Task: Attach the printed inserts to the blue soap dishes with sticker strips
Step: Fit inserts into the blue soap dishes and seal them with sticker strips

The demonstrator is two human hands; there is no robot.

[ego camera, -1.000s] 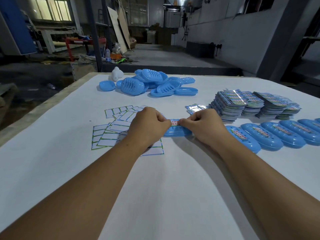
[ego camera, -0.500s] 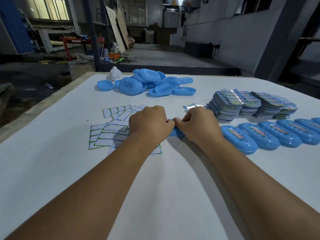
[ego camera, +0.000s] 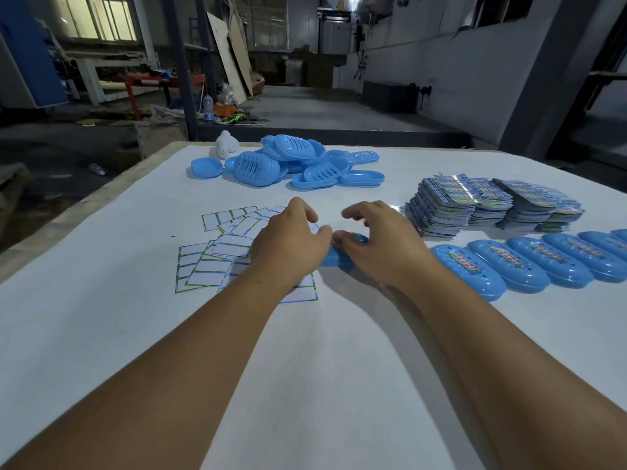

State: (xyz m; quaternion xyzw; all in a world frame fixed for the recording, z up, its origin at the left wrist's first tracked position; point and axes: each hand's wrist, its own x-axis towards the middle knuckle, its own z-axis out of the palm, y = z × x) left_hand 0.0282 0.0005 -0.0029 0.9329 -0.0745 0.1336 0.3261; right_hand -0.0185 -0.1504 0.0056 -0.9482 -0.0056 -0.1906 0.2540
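A blue soap dish (ego camera: pixel 334 257) lies on the white table between my hands, mostly hidden by them. My left hand (ego camera: pixel 291 239) and my right hand (ego camera: pixel 376 242) rest on it with thumbs pressing together on its top; the other fingers are lifted and spread. Any insert or sticker under the thumbs is hidden. Sheets of sticker strips (ego camera: pixel 217 256) lie fanned out under and left of my left hand. Stacks of printed inserts (ego camera: pixel 475 205) stand at the right. A row of soap dishes with inserts on them (ego camera: pixel 492 269) runs to the right edge.
A heap of loose blue soap dish parts (ego camera: pixel 288 164) sits at the table's far side, with a small white object (ego camera: pixel 225 145) beside it. The table's left edge (ego camera: pixel 84 205) drops to a cluttered workshop floor.
My fists, which were closed tight over the dish half a second ago, have loosened: the fingers of both hands have lifted and spread while the thumbs stay on the dish.
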